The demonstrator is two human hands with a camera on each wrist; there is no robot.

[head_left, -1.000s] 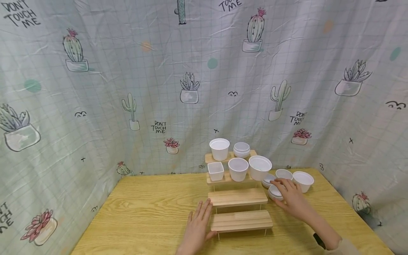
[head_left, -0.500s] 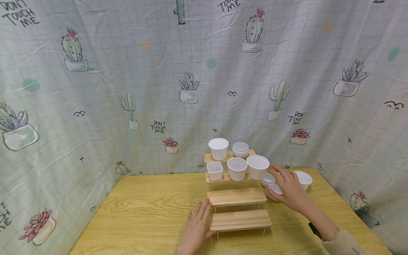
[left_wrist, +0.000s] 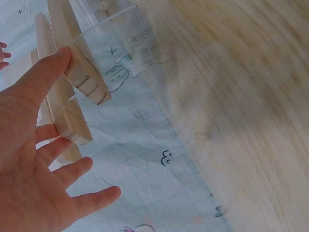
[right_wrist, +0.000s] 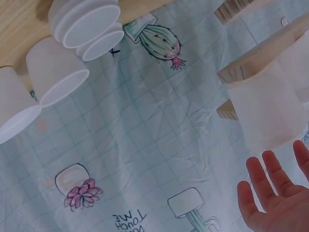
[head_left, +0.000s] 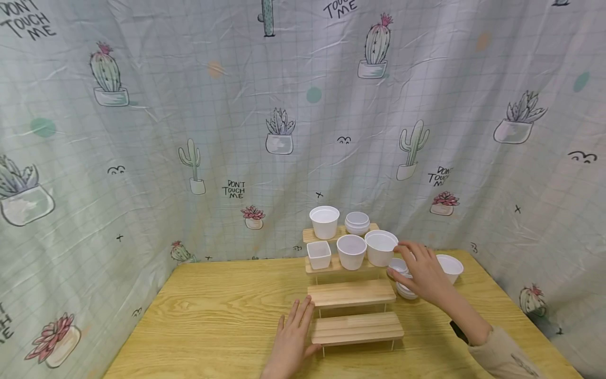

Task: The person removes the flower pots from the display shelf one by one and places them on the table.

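In the head view my left hand [head_left: 292,331] lies with straight fingers along the left ends of the lower steps of a wooden tiered shelf [head_left: 351,292]. The left wrist view shows its thumb and fingers touching the step ends. My right hand [head_left: 423,271] is held with relaxed fingers at the right side of a large round white pot [head_left: 381,250] on the second step from the top. Its fingertips are right at that pot's rim in the right wrist view. Beside it stand a round white pot [head_left: 351,252] and a square white pot [head_left: 319,255].
On the top step are a tall white pot [head_left: 324,223] and a small ridged pot [head_left: 357,223]. To the shelf's right, on the wooden table [head_left: 222,316], stand small low pots [head_left: 406,289] and a wide pot [head_left: 450,267]. A cactus-print curtain [head_left: 227,131] encloses the table.
My right hand has gone from over the small pots on the table to the large round pot's side. That pot now sits slightly further left on its step. My left hand stays put.
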